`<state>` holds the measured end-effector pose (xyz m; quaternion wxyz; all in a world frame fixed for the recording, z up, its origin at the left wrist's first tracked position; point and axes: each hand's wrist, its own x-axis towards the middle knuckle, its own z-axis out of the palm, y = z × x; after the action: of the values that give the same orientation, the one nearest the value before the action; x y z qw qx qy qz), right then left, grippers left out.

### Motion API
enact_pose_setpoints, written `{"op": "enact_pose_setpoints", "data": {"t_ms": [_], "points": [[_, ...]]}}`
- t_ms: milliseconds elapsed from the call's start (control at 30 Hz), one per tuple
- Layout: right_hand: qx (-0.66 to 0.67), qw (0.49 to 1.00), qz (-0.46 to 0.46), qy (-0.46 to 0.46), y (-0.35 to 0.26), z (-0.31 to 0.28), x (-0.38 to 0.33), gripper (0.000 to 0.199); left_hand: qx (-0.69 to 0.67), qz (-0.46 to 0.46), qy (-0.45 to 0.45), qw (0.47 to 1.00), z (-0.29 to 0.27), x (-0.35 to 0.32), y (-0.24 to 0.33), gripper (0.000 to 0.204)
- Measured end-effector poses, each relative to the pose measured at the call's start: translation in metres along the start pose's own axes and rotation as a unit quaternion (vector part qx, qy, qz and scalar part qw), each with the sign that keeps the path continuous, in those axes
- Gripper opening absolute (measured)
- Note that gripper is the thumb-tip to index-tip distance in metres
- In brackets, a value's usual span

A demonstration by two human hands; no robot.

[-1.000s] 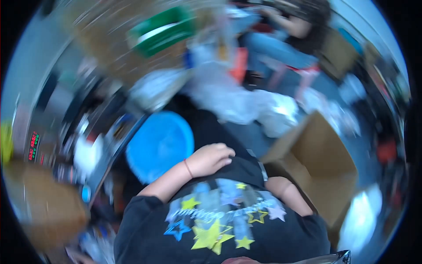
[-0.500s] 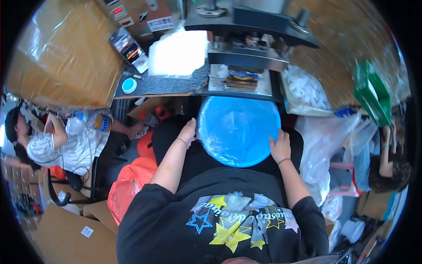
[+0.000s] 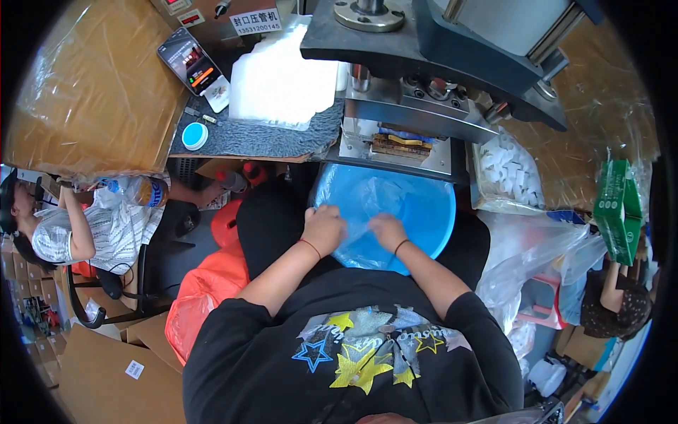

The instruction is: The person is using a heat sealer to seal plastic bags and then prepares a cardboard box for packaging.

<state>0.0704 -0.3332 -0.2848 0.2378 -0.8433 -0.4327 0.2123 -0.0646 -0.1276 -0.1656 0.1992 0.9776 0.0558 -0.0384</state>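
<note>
On my lap rests a round blue basin, just below the front edge of a bench press. Crumpled clear plastic film lies inside it and spills over its left and near side. My left hand is closed at the basin's near left rim, gripping the film there. A short way to its right, my right hand pinches the same film above the basin's near half. The film looks stretched between the two hands. Fingertips of both hands are partly hidden and slightly blurred.
The press overhangs the bench beyond the basin. White sheets, a phone and a small blue-lidded jar lie to its left. A tray of white pieces stands right. Co-workers sit at both sides; one holds a green box.
Both hands have left the basin's side rims and come inward to its near side, taking hold of the film. The film is now bunched and pulled up. The head view has shifted.
</note>
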Motion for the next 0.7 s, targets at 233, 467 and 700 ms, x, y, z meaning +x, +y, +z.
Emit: {"op": "enact_pose_setpoints", "data": {"t_ms": [233, 467, 700], "points": [[0.192, 0.972, 0.011, 0.138, 0.004, -0.112, -0.018, 0.019, -0.783, 0.059, 0.161, 0.598, -0.110, -0.032, 0.051, 0.057], [0.227, 0.943, 0.124, 0.209, 0.024, -0.118, -0.024, 0.018, -0.678, 0.276, 0.206, 0.649, -0.157, -0.047, 0.092, 0.060], [0.362, 0.878, 0.157, 0.273, 0.011, -0.138, -0.043, 0.025, -0.600, 0.319, 0.260, 0.686, -0.157, -0.049, 0.107, 0.059]]}}
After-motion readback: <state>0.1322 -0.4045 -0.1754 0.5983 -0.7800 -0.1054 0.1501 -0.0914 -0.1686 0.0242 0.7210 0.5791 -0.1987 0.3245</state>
